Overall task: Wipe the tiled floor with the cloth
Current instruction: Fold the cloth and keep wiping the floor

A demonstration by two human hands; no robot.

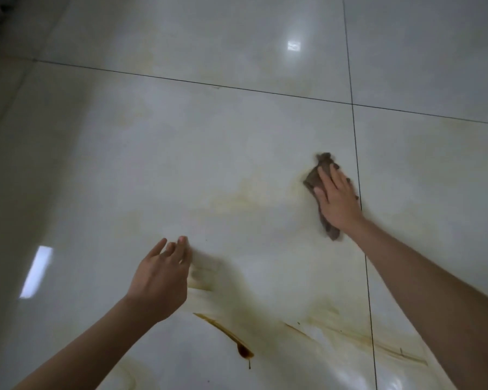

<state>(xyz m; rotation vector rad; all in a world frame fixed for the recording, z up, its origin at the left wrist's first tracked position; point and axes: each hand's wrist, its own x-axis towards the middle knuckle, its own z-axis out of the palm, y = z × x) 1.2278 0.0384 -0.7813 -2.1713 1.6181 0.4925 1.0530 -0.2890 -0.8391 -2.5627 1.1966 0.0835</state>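
Wiping in hand: right hand [338, 199], fingers flat, presses the crumpled brown cloth [323, 192] onto the glossy pale tiled floor [152, 153] beside a grout line — left hand [159, 280] hovers relaxed, apparently empty; next, the dark brown streak [228, 337] nearer the body.

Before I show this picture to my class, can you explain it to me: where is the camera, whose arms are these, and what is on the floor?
There is no machine here. A person wears one camera on the head, so you look down along their own two arms. The right hand lies flat, fingers straight, pressing a brown cloth on the glossy tiled floor, beside a dark joint between tiles. The left hand is relaxed and holds nothing. Nearer the person, a brown stain and pale yellowish streaks mark the tile, not yet wiped.
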